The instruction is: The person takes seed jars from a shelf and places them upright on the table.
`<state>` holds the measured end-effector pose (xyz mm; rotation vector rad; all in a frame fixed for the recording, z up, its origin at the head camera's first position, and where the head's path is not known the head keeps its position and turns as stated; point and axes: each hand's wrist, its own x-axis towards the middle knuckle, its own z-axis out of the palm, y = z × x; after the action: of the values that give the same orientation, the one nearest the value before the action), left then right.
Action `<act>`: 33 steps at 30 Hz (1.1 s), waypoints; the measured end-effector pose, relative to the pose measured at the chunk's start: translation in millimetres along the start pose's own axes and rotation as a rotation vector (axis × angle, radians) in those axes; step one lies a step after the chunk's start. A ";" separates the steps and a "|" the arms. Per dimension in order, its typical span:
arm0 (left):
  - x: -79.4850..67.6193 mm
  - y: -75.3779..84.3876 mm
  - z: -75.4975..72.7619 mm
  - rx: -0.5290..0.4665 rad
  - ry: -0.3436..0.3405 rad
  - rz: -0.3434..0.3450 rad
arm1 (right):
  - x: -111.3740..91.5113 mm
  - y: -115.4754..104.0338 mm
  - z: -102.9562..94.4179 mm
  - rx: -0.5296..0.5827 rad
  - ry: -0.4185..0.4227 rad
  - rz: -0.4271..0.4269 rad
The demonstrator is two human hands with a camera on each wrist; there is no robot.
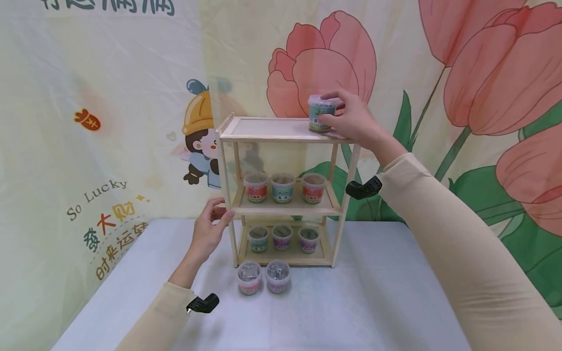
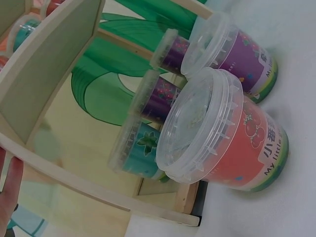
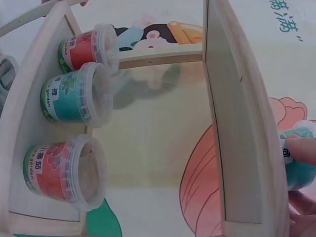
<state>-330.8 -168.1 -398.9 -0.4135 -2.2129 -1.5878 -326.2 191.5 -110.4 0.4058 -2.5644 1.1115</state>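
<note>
My right hand [image 1: 351,117] holds a small teal plastic cup [image 1: 322,114] with a clear lid, thumb on its front, at the right end of the wooden rack's top shelf [image 1: 268,126]. The cup's base overlaps the shelf surface in the head view. In the right wrist view the thumb presses the teal cup [image 3: 298,170] beside the shelf edge. My left hand [image 1: 207,231] grips the rack's left post [image 1: 227,195] near the middle tier, thumb in front. At the edge of the left wrist view, fingers [image 2: 12,180] meet the wood.
On the middle shelf stand a red cup [image 1: 255,187], a teal cup [image 1: 282,188] and another red cup [image 1: 313,188]. The bottom shelf holds a teal cup [image 1: 258,239] and two purple ones. A red cup [image 2: 242,143] and a purple cup [image 2: 244,61] stand on the table before the rack.
</note>
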 end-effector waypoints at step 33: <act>1.0 1.2 -1.1 -0.012 -0.002 0.038 | -109.6 6.5 -0.6 0.140 -0.035 -0.216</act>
<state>-331.1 -168.7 -397.1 -0.4576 -2.1846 -1.5827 -228.9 210.6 -157.4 0.7238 -2.4093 1.2148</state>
